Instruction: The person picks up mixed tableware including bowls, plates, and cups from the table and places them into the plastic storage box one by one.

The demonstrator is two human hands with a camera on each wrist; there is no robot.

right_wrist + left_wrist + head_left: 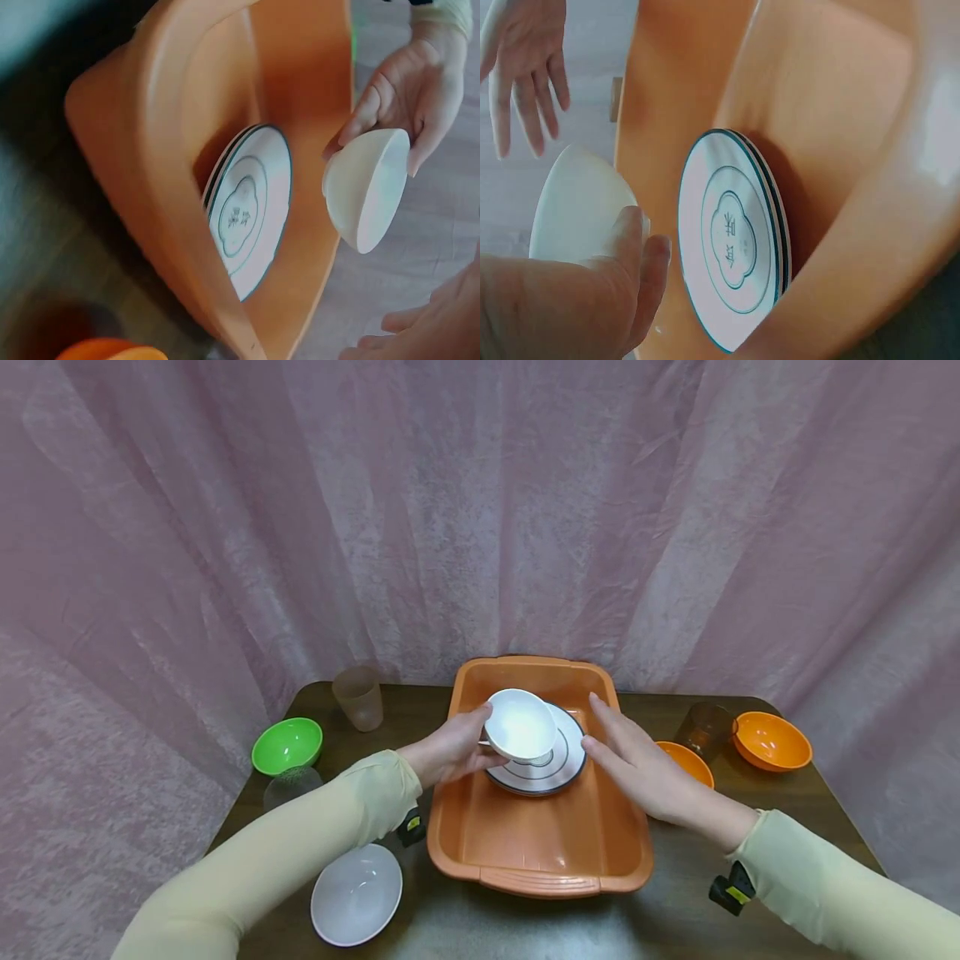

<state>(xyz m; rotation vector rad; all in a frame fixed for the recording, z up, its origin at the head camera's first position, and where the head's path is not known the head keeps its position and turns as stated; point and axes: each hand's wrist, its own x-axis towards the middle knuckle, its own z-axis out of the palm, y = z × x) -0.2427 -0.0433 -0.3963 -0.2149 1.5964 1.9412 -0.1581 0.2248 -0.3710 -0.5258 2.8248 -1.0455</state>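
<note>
Bowl ×1, plates ×2, tub ×1

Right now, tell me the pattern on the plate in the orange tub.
The plate is white with a dark teal rim line, an inner scalloped outline and a small centre motif; clearest in the left wrist view.

Green characters printed at the centre of the plate, inside a lobed green outline, lower middle of the left wrist frame; too blurred to read. No other text.
</note>
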